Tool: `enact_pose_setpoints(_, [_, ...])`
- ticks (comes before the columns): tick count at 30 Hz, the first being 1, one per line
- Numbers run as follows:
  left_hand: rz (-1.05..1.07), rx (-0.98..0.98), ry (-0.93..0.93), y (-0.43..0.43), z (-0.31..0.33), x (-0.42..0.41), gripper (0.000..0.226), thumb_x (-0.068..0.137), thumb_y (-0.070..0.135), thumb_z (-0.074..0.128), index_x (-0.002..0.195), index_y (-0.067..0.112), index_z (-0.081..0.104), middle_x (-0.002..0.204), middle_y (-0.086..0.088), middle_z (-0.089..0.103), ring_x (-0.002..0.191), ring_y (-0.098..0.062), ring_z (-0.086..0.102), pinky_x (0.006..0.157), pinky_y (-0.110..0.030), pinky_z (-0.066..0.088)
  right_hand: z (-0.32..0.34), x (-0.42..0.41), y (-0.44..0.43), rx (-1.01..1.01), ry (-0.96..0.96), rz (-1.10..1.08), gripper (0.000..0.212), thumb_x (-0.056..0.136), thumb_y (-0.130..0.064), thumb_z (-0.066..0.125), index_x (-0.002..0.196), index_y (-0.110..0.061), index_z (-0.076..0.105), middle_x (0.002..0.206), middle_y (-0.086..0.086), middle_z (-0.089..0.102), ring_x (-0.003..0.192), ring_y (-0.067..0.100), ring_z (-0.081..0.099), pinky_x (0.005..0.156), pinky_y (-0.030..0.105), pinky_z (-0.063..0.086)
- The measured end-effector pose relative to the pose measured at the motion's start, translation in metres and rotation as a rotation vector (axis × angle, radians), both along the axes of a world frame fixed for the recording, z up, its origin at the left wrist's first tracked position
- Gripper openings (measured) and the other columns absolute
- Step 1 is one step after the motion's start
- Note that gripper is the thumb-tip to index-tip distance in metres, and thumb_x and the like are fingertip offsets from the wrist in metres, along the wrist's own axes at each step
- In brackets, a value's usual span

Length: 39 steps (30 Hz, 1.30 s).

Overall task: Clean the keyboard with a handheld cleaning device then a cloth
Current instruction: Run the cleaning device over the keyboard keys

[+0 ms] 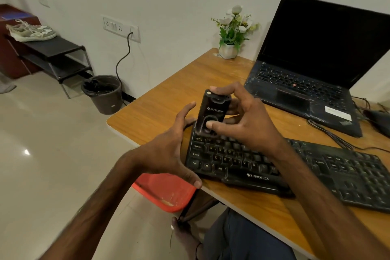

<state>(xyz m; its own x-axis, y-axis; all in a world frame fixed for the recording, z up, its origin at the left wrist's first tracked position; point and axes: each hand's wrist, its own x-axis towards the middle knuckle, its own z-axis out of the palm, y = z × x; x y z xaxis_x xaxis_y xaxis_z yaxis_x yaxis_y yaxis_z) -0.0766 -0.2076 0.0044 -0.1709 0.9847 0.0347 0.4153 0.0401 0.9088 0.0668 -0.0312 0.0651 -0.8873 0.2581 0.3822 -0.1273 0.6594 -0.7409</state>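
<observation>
A: Where is the handheld cleaning device (213,112)?
B: It stands nearly upright on the far-left corner of the keyboard (316,167), base on the keys.
A: Pose of the right hand (247,118)?
B: Arched over the keyboard, grasping the device. Thumb is pressed into its lower recess, index finger hooked on its top.
A: And the left hand (166,143)?
B: At the keyboard's left end. Fingers spread, fairly straight, thumb by the near-left corner, nothing grasped.
A: Surroundings?
B: Open laptop (306,82) beyond the keyboard, screen dark. Flower pot (229,50) farther back.
</observation>
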Motion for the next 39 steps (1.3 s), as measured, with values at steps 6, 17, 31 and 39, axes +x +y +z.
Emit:
enact_pose_setpoints(6, [0.015, -0.025, 0.072, 0.0, 0.0, 0.002, 0.157, 0.049, 0.033, 0.102, 0.151, 0.052, -0.017, 0.154, 0.023, 0.025, 0.14, 0.004, 0.035, 0.118, -0.026, 0.035, -0.001, 0.003, 0.027, 0.357, -0.041, -0.176, 0.059, 0.08, -0.017, 0.081, 0.13, -0.026, 0.05, 0.127, -0.001, 0.064, 0.101, 0.008, 0.066, 0.081, 0.031, 0.06])
enact_pose_setpoints(17, [-0.011, -0.043, 0.086, 0.002, 0.002, 0.001, 0.153, 0.051, 0.032, 0.101, 0.151, 0.053, -0.012, 0.152, 0.023, 0.03, 0.138, 0.002, 0.039, 0.117, -0.031, 0.038, -0.004, 0.011, 0.015, 0.396, -0.037, -0.115, 0.058, 0.082, -0.019, 0.079, 0.131, -0.027, 0.049, 0.126, 0.003, 0.064, 0.1, 0.011, 0.067, 0.073, 0.028, 0.061])
enact_pose_setpoints(31, [-0.01, -0.032, 0.105, 0.002, 0.001, 0.003, 0.151, 0.049, 0.039, 0.1, 0.151, 0.055, -0.01, 0.157, 0.02, 0.026, 0.141, 0.003, 0.034, 0.119, -0.033, 0.035, 0.002, 0.014, 0.015, 0.406, 0.014, -0.093, 0.058, 0.083, -0.018, 0.079, 0.132, -0.023, 0.05, 0.127, 0.004, 0.065, 0.102, 0.015, 0.068, 0.076, 0.035, 0.061])
enact_pose_setpoints(39, [0.002, -0.015, 0.106, 0.003, 0.002, 0.005, 0.147, 0.048, 0.048, 0.099, 0.15, 0.057, -0.007, 0.154, 0.018, 0.03, 0.141, -0.005, 0.039, 0.116, -0.039, 0.04, -0.004, 0.014, 0.008, 0.328, 0.024, -0.021, 0.055, 0.082, -0.015, 0.079, 0.13, -0.019, 0.052, 0.13, -0.002, 0.061, 0.105, 0.011, 0.067, 0.076, 0.03, 0.061])
